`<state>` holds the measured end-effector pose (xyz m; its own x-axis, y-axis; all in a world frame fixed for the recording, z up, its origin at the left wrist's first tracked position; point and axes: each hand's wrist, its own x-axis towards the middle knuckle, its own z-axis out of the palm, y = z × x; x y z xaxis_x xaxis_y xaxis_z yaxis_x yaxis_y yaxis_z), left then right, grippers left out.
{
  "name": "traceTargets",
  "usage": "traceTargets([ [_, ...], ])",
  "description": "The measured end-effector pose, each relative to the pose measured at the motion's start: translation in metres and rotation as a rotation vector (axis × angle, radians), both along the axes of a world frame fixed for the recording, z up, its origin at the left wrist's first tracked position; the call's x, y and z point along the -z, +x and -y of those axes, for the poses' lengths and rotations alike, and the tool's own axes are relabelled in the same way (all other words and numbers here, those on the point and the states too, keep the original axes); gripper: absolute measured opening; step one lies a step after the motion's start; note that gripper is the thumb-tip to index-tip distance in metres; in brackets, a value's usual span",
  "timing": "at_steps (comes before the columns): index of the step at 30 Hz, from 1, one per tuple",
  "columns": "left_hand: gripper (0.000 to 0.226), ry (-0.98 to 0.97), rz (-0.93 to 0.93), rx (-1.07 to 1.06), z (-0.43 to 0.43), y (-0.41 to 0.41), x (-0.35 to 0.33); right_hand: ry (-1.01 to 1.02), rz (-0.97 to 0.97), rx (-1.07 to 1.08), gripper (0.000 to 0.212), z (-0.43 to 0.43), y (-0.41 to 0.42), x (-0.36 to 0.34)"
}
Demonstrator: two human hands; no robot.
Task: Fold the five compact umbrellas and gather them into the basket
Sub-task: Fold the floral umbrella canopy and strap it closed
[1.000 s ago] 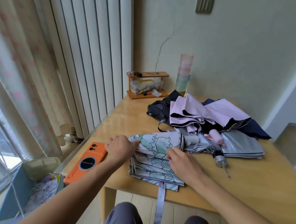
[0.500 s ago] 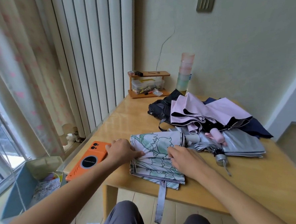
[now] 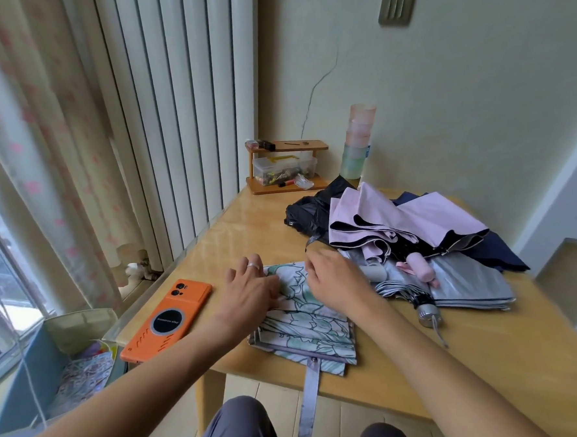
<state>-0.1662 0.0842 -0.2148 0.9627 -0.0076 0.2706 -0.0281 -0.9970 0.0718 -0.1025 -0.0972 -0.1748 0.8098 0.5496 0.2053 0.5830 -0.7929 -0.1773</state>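
A floral green-and-white umbrella (image 3: 310,328) lies flat at the table's front edge, its grey strap (image 3: 310,402) hanging over the edge. My left hand (image 3: 251,291) presses on its left upper part with fingers pinching the cloth. My right hand (image 3: 338,282) grips the cloth near the top beside the handle (image 3: 375,273). Behind lie a silver umbrella (image 3: 467,285), a pink umbrella (image 3: 415,220) with a pink handle (image 3: 418,267), a black one (image 3: 310,213) and a navy one (image 3: 498,249). On the floor at left stands a blue basket (image 3: 23,379) holding one patterned umbrella (image 3: 80,376).
An orange phone (image 3: 166,320) lies on the wooden table (image 3: 491,358) left of my left hand. A small wooden shelf (image 3: 285,167) with a clear box and a stack of plastic cups (image 3: 358,139) stand at the back against the wall. Curtains hang at left.
Both hands have moved up and closer together on the floral umbrella, from its lower folds toward its top edge. The camera has tilted down slightly.
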Motion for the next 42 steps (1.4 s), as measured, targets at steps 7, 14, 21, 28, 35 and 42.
traceTargets([
  [7, 0.028, -0.138, -0.064, -0.073, -0.011, 0.001, 0.003, -0.108, 0.086, -0.054, 0.046, -0.042, 0.034, 0.041],
  [14, 0.043, -0.183, 0.113, -0.177, -0.030, 0.016, -0.001, -0.103, 0.170, -0.012, 0.058, -0.042, 0.040, 0.059],
  [21, 0.086, -0.097, -0.177, 0.134, -0.024, 0.046, 0.007, -0.096, 0.202, -0.093, 0.056, -0.033, 0.044, 0.059],
  [28, 0.105, 0.018, -0.332, 0.163, -0.036, 0.050, 0.013, -0.220, 0.051, -0.281, 0.071, 0.013, 0.066, 0.048],
  [35, 0.067, 0.024, -0.413, 0.169, -0.040, 0.062, 0.014, -0.289, -0.120, -0.280, 0.090, 0.024, 0.081, 0.034],
  [42, 0.059, 0.069, -0.458, 0.192, -0.038, 0.068, 0.005, -0.416, -0.309, -0.194, 0.096, 0.017, 0.085, 0.013],
])
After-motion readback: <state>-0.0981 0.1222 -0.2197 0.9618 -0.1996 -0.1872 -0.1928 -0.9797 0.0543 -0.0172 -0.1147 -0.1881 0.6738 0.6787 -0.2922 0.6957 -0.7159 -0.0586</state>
